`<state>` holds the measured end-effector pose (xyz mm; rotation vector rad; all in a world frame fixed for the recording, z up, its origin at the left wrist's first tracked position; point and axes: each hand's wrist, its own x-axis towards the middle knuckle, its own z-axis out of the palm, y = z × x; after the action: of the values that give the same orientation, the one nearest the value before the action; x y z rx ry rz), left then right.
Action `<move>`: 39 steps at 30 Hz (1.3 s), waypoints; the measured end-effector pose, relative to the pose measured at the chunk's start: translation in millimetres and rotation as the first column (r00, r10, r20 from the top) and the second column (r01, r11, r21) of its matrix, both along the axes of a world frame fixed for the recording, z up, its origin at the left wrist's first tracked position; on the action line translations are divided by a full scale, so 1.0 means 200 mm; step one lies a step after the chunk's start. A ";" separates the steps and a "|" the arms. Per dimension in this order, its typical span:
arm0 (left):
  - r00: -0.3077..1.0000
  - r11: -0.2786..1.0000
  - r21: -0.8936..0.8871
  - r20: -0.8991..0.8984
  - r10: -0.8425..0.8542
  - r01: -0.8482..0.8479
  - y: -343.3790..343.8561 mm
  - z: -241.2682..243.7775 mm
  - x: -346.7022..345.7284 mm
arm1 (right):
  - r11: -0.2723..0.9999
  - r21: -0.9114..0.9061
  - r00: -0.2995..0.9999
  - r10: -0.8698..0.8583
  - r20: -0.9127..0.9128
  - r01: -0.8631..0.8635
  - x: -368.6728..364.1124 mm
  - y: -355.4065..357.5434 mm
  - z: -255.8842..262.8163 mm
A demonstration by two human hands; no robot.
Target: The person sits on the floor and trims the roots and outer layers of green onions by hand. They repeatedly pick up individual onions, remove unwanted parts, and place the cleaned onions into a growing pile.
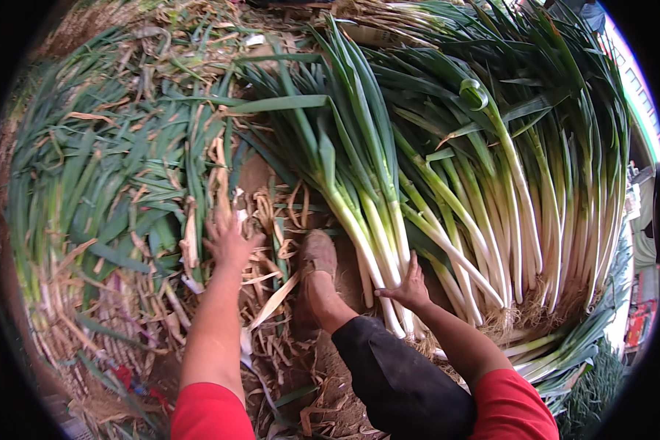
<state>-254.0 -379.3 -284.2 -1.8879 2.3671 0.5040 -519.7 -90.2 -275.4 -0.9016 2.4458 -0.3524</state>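
Note:
My left hand (230,237) is over dry husks and loose leaves left of my shoe, fingers apart and slightly blurred. Nothing shows in it. My right hand (410,289) lies against the white lower stalks of a few long green onions (382,242), its thumb across their front and its fingers spread along their right side. The leaves of these onions fan upward, away from me. Their root ends reach down beside my trouser leg, which partly hides them.
A large heap of clean-stalked green onions (500,220) lies at right, roots towards me. Uncleaned onions with dry leaves (88,192) cover the left side. Dry husks (269,264) litter the ground around my shoe (318,256). More onions (555,357) lie at lower right.

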 end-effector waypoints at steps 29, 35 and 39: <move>0.968 0.852 0.485 0.039 -0.246 0.197 1.77 0.37 1.67 | 0.980 -0.177 0.949 -0.138 -0.283 0.090 0.13 0.01 0.05; 0.999 0.840 0.542 0.003 -0.050 0.040 1.76 0.39 1.82 | 1.000 -0.016 0.986 -0.008 -0.168 0.006 0.06 -0.04 0.25; 1.000 0.824 0.567 -0.017 0.010 0.001 1.74 0.42 1.84 | 0.995 -0.096 0.944 -0.030 -0.327 -0.002 0.08 -0.04 0.33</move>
<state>114.8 -31.6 -200.9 -1.6034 1.9088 1.0887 -503.7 -98.3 -209.5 -1.0571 2.7604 -0.3495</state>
